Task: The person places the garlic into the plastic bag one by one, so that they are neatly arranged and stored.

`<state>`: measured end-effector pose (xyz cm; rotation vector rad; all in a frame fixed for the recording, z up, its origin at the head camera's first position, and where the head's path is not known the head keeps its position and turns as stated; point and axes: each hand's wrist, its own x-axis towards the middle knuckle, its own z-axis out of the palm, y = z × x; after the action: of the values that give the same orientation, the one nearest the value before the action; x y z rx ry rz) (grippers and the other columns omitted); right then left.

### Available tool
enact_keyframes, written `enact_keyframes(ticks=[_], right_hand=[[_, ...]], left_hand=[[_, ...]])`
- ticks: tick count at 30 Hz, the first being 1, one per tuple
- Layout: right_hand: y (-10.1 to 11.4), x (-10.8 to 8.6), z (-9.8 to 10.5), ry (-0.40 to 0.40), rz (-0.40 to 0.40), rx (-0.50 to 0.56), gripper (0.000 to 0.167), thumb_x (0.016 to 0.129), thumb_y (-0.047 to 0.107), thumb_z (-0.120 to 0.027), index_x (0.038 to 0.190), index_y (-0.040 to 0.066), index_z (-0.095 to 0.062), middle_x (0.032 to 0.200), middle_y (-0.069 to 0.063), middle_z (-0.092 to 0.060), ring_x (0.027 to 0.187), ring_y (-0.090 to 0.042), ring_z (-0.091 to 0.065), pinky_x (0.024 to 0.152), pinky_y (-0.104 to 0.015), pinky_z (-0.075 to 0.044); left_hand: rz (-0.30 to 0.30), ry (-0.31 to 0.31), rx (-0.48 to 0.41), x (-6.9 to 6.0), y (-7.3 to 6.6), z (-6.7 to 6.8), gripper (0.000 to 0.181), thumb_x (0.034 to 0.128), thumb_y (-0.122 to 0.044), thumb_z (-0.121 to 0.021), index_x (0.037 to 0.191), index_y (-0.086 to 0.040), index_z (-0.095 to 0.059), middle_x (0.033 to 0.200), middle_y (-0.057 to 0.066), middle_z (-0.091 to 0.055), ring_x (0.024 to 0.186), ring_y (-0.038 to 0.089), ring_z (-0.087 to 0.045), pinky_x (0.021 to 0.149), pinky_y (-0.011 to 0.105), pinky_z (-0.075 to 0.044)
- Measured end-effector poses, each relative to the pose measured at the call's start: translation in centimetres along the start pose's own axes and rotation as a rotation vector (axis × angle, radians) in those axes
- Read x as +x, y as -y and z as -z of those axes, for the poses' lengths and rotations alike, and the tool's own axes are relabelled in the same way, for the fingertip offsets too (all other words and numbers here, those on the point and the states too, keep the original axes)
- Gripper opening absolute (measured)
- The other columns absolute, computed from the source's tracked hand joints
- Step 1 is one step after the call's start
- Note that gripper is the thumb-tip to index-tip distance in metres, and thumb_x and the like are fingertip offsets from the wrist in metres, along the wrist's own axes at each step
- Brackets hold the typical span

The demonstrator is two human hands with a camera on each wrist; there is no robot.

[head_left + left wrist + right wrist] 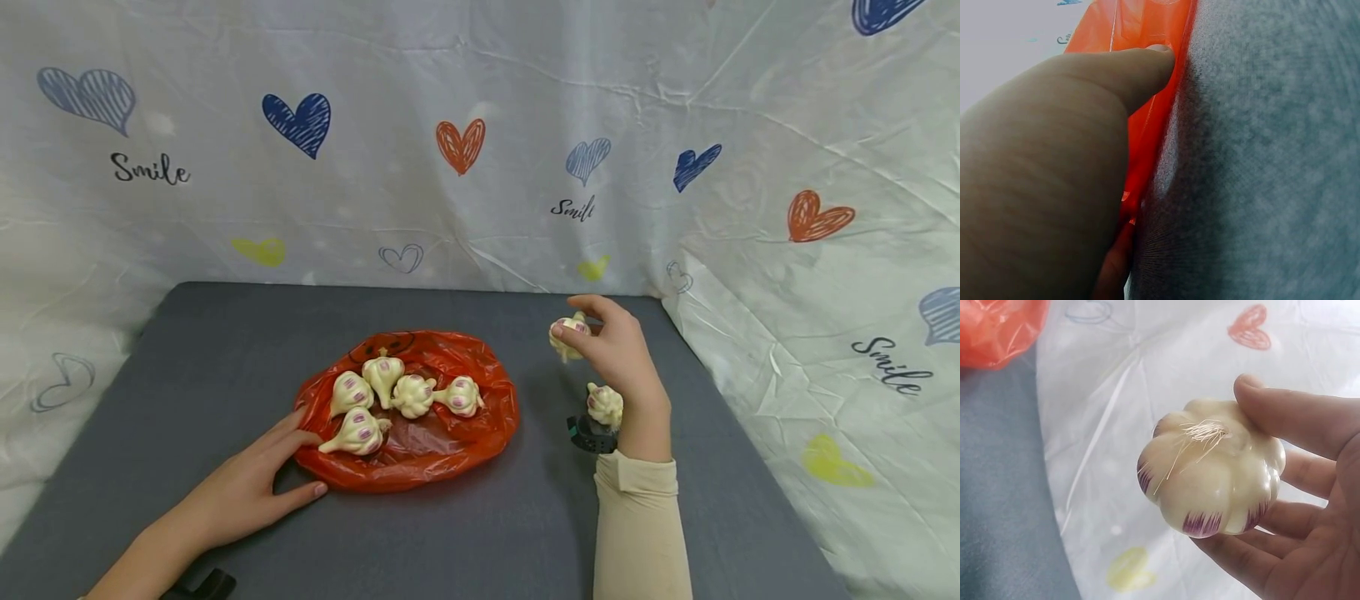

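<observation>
Between the thumb and fingers of my right hand (618, 354) is a garlic bulb (567, 340), raised above the table to the right of a red plastic bag (450, 457). The right wrist view shows that garlic bulb (1204, 478) close up, pale with purple streaks and a tuft of root fibres. Several more garlic bulbs (412, 396) lie in the open bag. My left hand (247, 483) rests against the bag's left side, its fingers fairly straight. In the left wrist view the thumb touches the red plastic (1147, 28); the other fingers are mostly hidden.
Another garlic bulb (604, 403) lies on the dark grey table (495, 542) beside my right wrist, partly hidden by it. A white curtain (360, 50) printed with hearts hangs behind the table and along its sides.
</observation>
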<state>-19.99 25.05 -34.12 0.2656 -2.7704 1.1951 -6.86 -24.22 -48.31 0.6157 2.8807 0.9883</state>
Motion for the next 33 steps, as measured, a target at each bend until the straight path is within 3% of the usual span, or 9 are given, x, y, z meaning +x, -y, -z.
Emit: enact_keyframes(ticks=[14, 33], right_hand=[[2.0, -0.2, -0.7, 0.014, 0.028, 0.025, 0.056, 0.1, 0.037, -0.084, 0.149, 0.016, -0.066, 0.158, -0.009, -0.057, 0.139, -0.042, -0.061, 0.105, -0.06, -0.056], [4.5, -0.8, -2.1, 0.04, 0.112, 0.009, 0.052, 0.097, 0.036, -0.087, 0.144, 0.02, -0.069, 0.151, -0.002, -0.061, 0.129, -0.039, -0.064, 0.089, -0.053, -0.063]], left_hand=[[0.007, 0.003, 0.006, 0.0, 0.0, 0.3, 0.055, 0.0964, -0.065, -0.076, 0.137, -0.03, -0.066, 0.171, 0.023, -0.038, 0.152, 0.052, -0.041, 0.105, 0.074, -0.048], [0.008, 0.007, 0.003, 0.0, 0.1, 0.1, 0.052, 0.0966, -0.066, -0.076, 0.136, -0.033, -0.065, 0.171, 0.023, -0.038, 0.153, 0.052, -0.041, 0.105, 0.074, -0.048]])
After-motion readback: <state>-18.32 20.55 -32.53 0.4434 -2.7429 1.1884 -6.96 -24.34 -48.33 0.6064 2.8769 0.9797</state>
